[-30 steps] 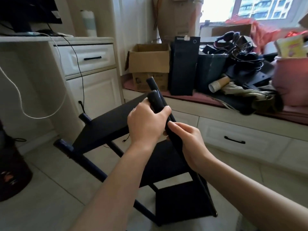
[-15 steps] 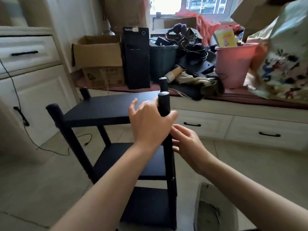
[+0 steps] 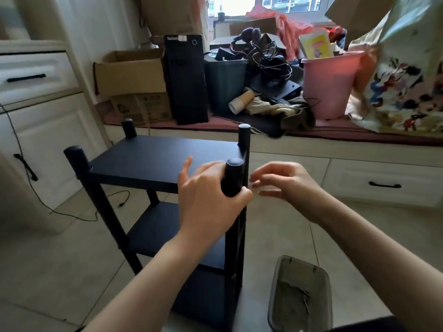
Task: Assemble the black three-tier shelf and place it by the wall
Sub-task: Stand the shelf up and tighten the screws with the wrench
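Shelf (image 3: 165,159) built and upright, left hand (image 3: 211,200) gripping near post (image 3: 233,176), right hand (image 3: 285,185) loose and holding nothing, still to go by wall.

Right hand (image 3: 282,183) motion-blurred, fingers indistinct. Left hand (image 3: 211,200) hides near post (image 3: 233,177) middle and top-tier corner. Shelf (image 3: 153,159) base cut by bottom edge. Grey tray (image 3: 299,295) contents unclear.

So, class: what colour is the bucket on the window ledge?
Pink; the bucket shows in the head view.
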A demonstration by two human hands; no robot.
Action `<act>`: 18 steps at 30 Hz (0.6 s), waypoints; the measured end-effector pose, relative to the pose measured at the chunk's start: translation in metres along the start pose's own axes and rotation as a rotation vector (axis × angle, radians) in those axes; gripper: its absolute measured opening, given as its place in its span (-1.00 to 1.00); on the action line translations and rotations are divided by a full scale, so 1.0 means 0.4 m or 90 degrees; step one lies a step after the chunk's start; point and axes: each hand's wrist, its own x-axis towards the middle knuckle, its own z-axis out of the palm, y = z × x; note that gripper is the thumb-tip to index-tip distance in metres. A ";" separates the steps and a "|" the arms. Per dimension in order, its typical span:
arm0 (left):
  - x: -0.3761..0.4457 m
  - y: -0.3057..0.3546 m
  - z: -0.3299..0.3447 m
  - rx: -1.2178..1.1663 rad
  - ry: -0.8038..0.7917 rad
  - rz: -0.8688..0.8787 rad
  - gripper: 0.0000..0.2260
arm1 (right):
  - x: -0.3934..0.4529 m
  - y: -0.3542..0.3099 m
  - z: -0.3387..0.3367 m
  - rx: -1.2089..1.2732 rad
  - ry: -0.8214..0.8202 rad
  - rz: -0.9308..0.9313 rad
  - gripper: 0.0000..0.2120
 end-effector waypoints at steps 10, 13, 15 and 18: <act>-0.018 -0.001 -0.003 -0.024 -0.002 -0.020 -0.77 | 0.103 0.091 0.040 -0.185 0.118 0.030 -0.57; -0.033 -0.005 -0.010 -0.033 -0.014 -0.019 -0.76 | 0.123 0.089 0.076 -0.127 0.082 0.001 -0.68; -0.037 -0.008 -0.016 -0.048 -0.015 -0.016 -0.76 | 0.133 0.082 0.100 -0.097 0.094 -0.025 -0.80; -0.032 -0.012 -0.022 -0.073 -0.010 -0.014 -0.75 | 0.140 0.075 0.110 -0.096 0.131 -0.050 -0.86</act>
